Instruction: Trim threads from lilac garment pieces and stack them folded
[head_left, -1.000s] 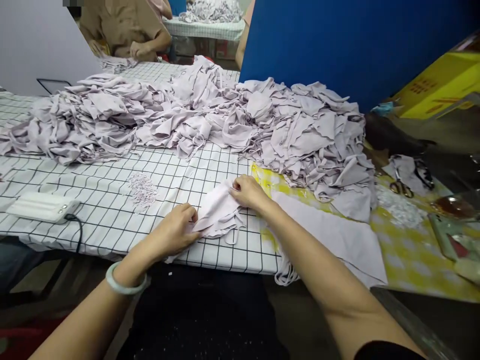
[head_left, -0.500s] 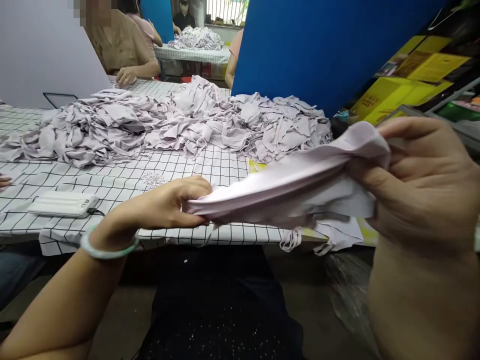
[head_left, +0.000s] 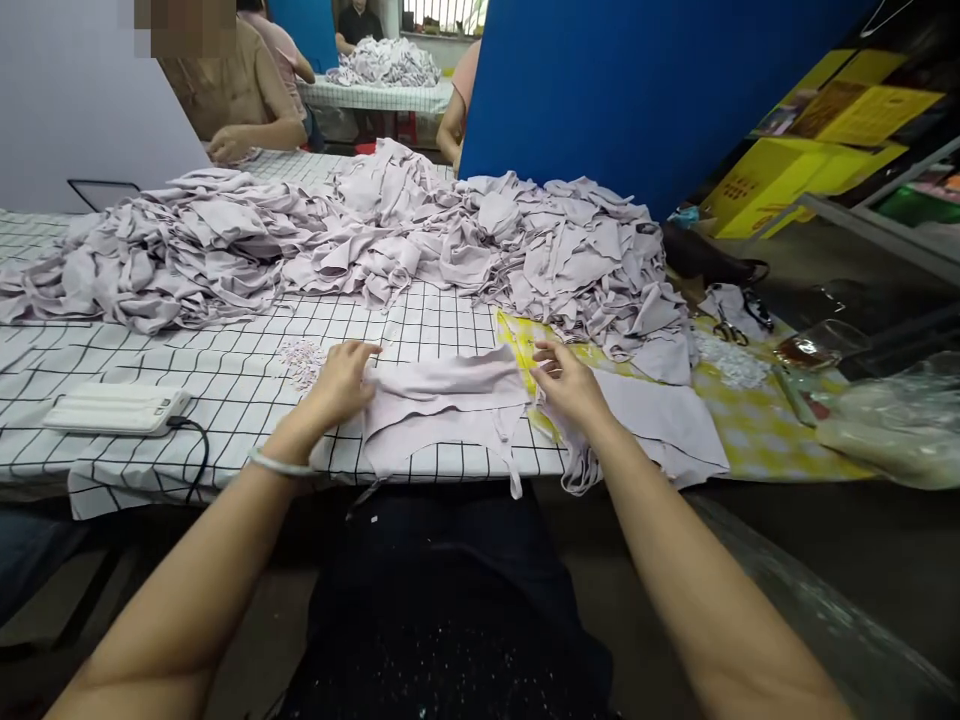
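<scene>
Left grip (head_left: 343, 382): at the left edge of the pale lilac garment (head_left: 442, 385), fingers bent toward it; cannot tell whether the cloth is pinched. Right grip (head_left: 568, 385): fingers spread and curved, thumb apart from them, just beside the garment's right edge, nothing seen held. Garment lies between the two grips on the grid-patterned desk (head_left: 439, 325), wrinkled along its upper part, a thin strap hanging over the near edge.

Right of the right grip, partly behind the forearm: flat lilac pieces (head_left: 660, 415), with straps bunched at the desk edge. Farther right, a yellow checked cover (head_left: 780, 440) and scissors (head_left: 729, 335). Beyond both grips, a long heap of lilac cloth (head_left: 472, 235). Just left of the left grip, small scraps (head_left: 300, 362); farther left, a white device (head_left: 116, 408) with a black cable (head_left: 204, 450). Pale bracelet (head_left: 281, 464) on the left wrist.
</scene>
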